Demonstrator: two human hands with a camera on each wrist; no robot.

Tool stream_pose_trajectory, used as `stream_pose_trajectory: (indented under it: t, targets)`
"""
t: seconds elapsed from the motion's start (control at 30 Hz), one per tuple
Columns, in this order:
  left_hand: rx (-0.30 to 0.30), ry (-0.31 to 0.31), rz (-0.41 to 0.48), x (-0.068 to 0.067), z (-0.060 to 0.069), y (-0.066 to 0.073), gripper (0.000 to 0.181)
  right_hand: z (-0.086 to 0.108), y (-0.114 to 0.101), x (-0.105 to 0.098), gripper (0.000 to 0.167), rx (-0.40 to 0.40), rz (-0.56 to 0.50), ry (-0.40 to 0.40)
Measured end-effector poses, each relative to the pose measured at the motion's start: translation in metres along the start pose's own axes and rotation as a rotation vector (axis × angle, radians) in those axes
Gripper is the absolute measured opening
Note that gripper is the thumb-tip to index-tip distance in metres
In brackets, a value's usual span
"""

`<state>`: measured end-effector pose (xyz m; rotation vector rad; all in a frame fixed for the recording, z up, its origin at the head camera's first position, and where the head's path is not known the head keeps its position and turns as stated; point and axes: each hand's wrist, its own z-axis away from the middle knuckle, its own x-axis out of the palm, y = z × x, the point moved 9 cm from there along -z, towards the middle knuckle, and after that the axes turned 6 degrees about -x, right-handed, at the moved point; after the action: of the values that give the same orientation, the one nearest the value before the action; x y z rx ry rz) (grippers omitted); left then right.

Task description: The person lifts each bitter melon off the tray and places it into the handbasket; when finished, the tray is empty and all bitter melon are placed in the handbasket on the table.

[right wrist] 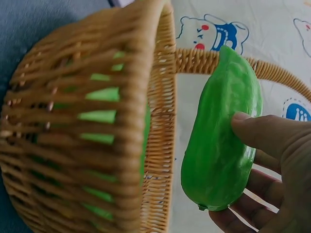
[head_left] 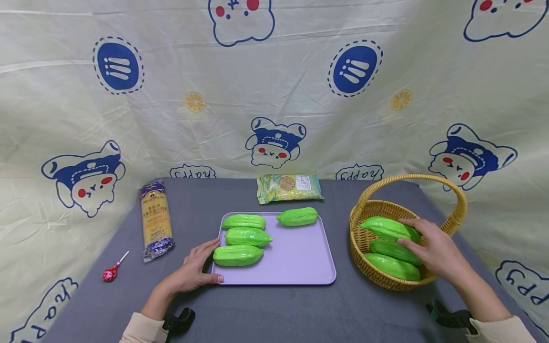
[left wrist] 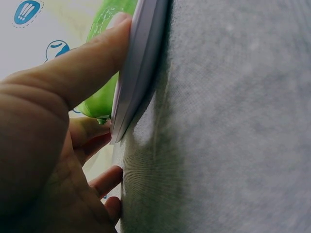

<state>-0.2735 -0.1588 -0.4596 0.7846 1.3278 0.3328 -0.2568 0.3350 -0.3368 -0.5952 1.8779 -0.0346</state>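
Note:
My left hand (head_left: 193,267) grips the near left corner of a lilac tray (head_left: 298,264); in the left wrist view its thumb (left wrist: 92,63) lies on the rim (left wrist: 138,68). Three green ridged gourds (head_left: 238,256) lie stacked in a column on the tray's left, with another gourd (head_left: 298,216) at its far edge. My right hand (head_left: 442,252) holds a green gourd (head_left: 388,228) at the wicker basket (head_left: 360,267). The right wrist view shows this gourd (right wrist: 221,131) between thumb and fingers, above the basket's rim. Two more gourds (head_left: 392,267) lie inside.
A pasta packet (head_left: 156,219) and a red lollipop (head_left: 110,273) lie left of the tray. Behind the tray is a green-yellow packet (head_left: 289,187). The basket's tall handle (head_left: 413,176) arches over it. A printed cloth hangs behind the grey table.

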Motion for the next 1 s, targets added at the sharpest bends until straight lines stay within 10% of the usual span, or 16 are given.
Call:
stream_pose_trajectory:
  t: [1.0]
  targets:
    - [-0.009,-0.010,0.019,0.000,0.000,0.000,0.092,-0.024,0.035,0.014,0.044,-0.012,0.084,-0.214]
